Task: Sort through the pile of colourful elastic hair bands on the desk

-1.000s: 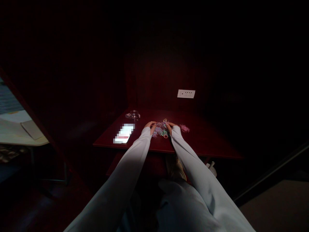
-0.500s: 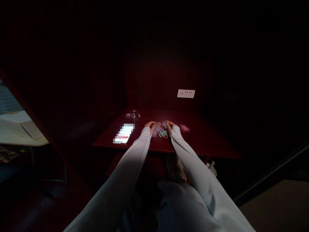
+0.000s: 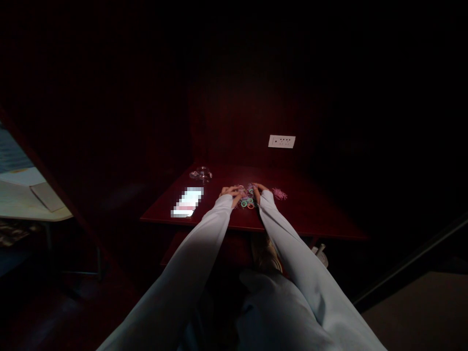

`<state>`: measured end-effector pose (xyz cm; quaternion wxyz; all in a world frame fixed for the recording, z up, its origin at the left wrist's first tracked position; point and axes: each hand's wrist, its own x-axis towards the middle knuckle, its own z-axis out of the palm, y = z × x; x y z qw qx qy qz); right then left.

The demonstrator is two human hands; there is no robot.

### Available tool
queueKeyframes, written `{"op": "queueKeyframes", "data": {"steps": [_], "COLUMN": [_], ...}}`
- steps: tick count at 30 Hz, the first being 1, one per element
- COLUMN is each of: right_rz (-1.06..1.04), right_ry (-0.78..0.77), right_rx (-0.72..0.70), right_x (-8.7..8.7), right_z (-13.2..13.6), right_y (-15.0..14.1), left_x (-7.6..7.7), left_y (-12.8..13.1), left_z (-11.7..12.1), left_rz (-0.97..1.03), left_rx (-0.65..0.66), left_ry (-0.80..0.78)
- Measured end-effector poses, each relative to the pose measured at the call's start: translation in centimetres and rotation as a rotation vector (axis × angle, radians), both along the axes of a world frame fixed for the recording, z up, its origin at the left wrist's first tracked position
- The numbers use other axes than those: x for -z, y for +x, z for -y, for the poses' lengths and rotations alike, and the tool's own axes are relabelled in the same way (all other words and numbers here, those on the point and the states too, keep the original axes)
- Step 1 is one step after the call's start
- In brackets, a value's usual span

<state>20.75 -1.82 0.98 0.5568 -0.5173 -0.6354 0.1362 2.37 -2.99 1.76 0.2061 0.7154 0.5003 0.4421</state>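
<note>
Small coloured bands, in purple, pink, green and orange, lie in a loose pile on the dark red table, just below the centre of the frame. The green and orange rings are at the near side of the pile.

The left hand is at the pile's left side, its fingers reaching over the bands and its thumb below them. The right hand is at the right side, fingers bent inward with the tips at the bands. Whether either hand pinches a band cannot be told at this scale. Both arms wear pale long sleeves.

A separate pink bundle lies to the right of the right hand, apart from the pile. Left of the left hand lies a phone, its screen bright and pixelated. Beyond it, near the table's far left corner, is a clear container; its contents cannot be made out. A white wall socket is mounted right of centre, above the table. A pale desk with a box stands at the left edge of the frame.
</note>
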Motion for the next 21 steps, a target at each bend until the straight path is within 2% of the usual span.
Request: {"op": "queueKeyframes", "data": {"steps": [14,21], "right_rz": [0.170,0.106], "right_ry": [0.000,-0.030], "right_rx": [-0.018,-0.016], "right_x": [-0.34,-0.22], "right_z": [0.69,0.89], "right_y": [0.40,0.22], "left_x": [-0.10,-0.54], "left_y": [-0.50,-0.77], "left_z": [-1.07,-0.99], "left_rz": [0.115,0.115], "left_rx": [-0.024,-0.059], "left_ry": [-0.037,-0.037]}}
